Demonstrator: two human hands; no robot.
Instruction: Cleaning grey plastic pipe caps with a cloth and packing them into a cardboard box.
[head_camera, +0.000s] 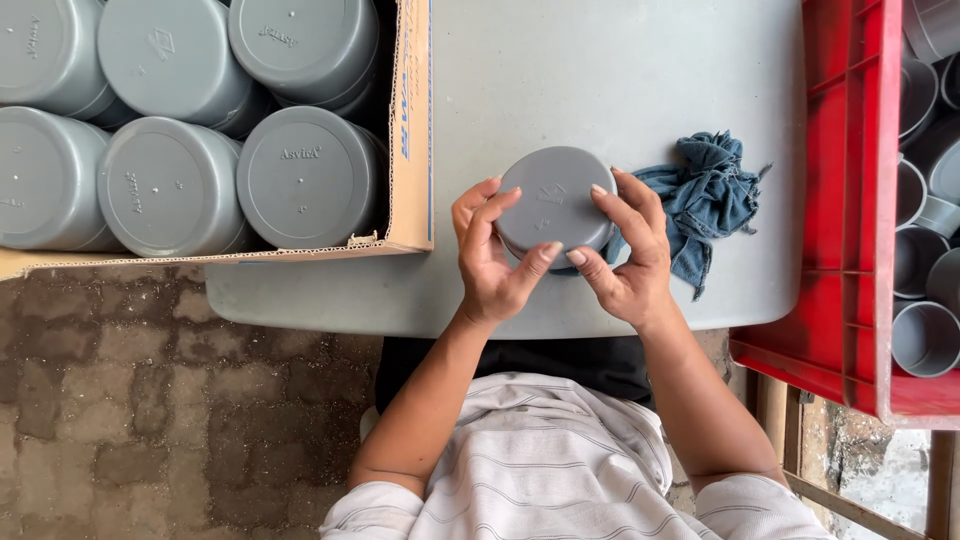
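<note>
Both hands clasp one grey plastic cap (555, 200) above the near edge of the grey table (620, 70): the left hand (490, 255) curls around its left rim, fingers partly closed with the thumb under the near edge, and the right hand (628, 250) wraps the right rim likewise. Forearms angle inward from the striped sleeves, wrists bent, between a cardboard box (410, 150) of similar caps and a red crate (850, 200), with a blue rag (705, 195) just behind the right hand.

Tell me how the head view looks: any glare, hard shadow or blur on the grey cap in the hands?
Head view: soft, even daylight, no glare; the grey cap is sharp between left hand and right hand, with only faint shadow on the grey table.
</note>
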